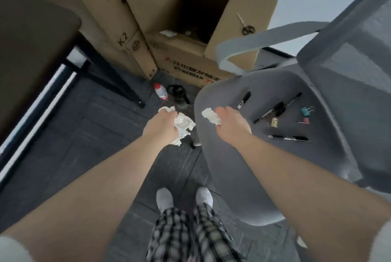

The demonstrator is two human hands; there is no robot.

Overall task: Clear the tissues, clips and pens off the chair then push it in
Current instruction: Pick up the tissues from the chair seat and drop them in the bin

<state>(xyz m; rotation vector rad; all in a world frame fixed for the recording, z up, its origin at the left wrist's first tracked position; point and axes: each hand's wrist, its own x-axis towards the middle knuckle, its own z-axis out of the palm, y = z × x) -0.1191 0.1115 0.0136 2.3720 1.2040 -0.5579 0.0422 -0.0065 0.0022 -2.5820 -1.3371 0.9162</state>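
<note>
A grey office chair [264, 166] stands to my right, its seat facing me. My left hand [163, 127] holds crumpled white tissues [183, 124] over the floor, left of the seat. At the seat's left edge my right hand [229, 123] grips another white tissue [210, 116]. Several black pens lie on the seat: one [244, 99] near my right hand, one long pen [279, 107] in the middle, one [289, 138] nearer me. A teal binder clip [306, 110], a pink clip [304, 120] and a gold clip [274, 122] lie among them.
Stacked cardboard boxes [160, 29] stand ahead, one open, with scissors [245, 26] on its flap. A plastic bottle [160, 91] and a dark object [178, 94] lie on the dark carpet. A dark table [31, 50] with black legs is at the left.
</note>
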